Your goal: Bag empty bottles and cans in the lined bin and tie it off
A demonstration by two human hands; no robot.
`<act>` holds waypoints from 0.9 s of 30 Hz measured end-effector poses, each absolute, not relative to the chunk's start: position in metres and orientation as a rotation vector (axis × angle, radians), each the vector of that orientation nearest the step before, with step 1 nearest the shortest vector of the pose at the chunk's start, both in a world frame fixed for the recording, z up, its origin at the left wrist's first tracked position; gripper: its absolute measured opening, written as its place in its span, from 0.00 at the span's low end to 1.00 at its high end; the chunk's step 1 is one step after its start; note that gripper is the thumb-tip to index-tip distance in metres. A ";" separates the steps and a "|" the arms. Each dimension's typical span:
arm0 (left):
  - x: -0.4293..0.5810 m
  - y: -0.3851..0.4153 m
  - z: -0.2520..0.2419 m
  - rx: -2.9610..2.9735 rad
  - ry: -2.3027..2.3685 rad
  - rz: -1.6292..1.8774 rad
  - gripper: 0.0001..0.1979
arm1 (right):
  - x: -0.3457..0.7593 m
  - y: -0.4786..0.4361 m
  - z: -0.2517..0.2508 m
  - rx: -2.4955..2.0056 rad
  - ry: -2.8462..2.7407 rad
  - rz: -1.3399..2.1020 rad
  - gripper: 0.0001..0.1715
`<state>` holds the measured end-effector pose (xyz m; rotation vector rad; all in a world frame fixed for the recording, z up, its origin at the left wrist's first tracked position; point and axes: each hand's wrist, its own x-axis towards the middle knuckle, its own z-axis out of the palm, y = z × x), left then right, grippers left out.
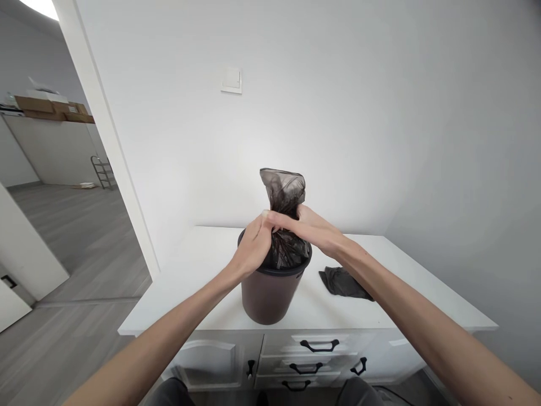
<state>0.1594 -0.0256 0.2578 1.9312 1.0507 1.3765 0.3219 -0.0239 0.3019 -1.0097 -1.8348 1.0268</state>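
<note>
The left hand point(255, 243) and right hand point(315, 230) close tightly around the bunched neck of a translucent black garbage bag point(286, 189), its lower part inside a brown trash can point(270, 299) on the white cabinet point(211, 276). The bag's free end flares upward above the hands, its long axis nearly vertical; the can stands upright.

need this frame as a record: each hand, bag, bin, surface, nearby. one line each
left hand: closed on the bag's gathered neck
right hand: at the same neck, crossing the left
bag: dark, see-through, top flared above the hands, lower part in the bin
bin: brown, upright
surface: white cabinet
nearby: dark folded piece, material unclear; wall switch
</note>
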 end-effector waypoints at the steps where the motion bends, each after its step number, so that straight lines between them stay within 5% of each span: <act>1: 0.160 -0.027 0.258 1.967 1.058 1.380 0.17 | 0.322 -0.025 0.301 -1.004 -1.861 1.029 0.26; 12: 0.161 -0.031 0.257 2.791 1.070 1.106 0.15 | 0.316 -0.011 0.284 -1.167 -1.553 1.171 0.25; 20: 0.160 -0.033 0.258 2.194 0.971 1.207 0.17 | 0.314 -0.014 0.284 -0.870 -1.423 1.287 0.31; 27: 0.153 -0.028 0.252 1.809 0.886 1.441 0.22 | 0.319 -0.016 0.286 -0.602 -1.392 1.439 0.19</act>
